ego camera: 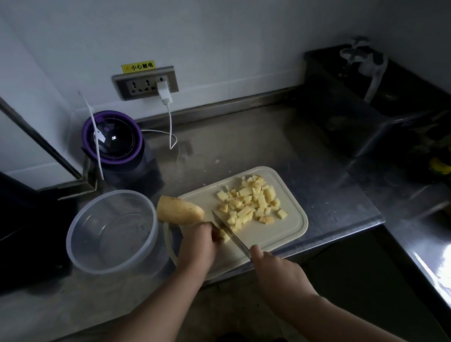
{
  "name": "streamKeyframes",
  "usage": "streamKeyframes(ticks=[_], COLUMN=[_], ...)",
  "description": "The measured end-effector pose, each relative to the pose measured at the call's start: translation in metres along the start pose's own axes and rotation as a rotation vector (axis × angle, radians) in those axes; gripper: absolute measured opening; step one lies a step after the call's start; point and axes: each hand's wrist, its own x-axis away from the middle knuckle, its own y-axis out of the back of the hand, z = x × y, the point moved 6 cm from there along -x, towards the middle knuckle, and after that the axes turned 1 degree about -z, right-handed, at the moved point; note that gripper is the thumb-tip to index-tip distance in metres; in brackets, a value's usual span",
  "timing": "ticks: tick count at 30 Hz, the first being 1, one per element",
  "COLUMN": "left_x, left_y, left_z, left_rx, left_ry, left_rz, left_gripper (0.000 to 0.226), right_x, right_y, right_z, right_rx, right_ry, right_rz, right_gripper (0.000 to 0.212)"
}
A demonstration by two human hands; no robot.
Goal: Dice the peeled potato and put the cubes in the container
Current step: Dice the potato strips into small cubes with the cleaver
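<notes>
Both forearms reach in from below. The left hand point(200, 239) arches knuckles-up, fingers curled down, pinning a small piece point(224, 237) to the board point(284, 237). The right hand point(278, 272) clenches the knife point(230, 234) handle, thumb forward, blade slanting against the left fingers. An uncut potato chunk point(179, 210) lies at the board's left corner, touching the left knuckles. Pale yellow cubes point(251, 200) are heaped mid-board. The clear container point(111, 232) stands just left.
</notes>
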Motion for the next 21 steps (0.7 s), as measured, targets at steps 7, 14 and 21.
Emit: streamKeyframes(ticks=[7,14,21], left_x=[-0.002,0.000,-0.021], left_y=[-0.001,-0.007,-0.012], left_z=[0.000,0.000,-0.013], left_rx=[0.012,0.045,0.080], left_ry=[0.009,-0.022,-0.025], left_rz=[-0.018,-0.002,-0.021], left_gripper=[0.017,0.029,0.031], right_x=[-0.004,-0.005,-0.008], right_y=[-0.007,0.001,0.032], right_z=[-0.003,-0.012,-0.032], right_rx=[-0.038,0.029,0.056], right_ry=[-0.028,-0.004,-0.038], right_rz=[0.076,-0.002,-0.090], right_gripper=[0.051,0.042,0.046])
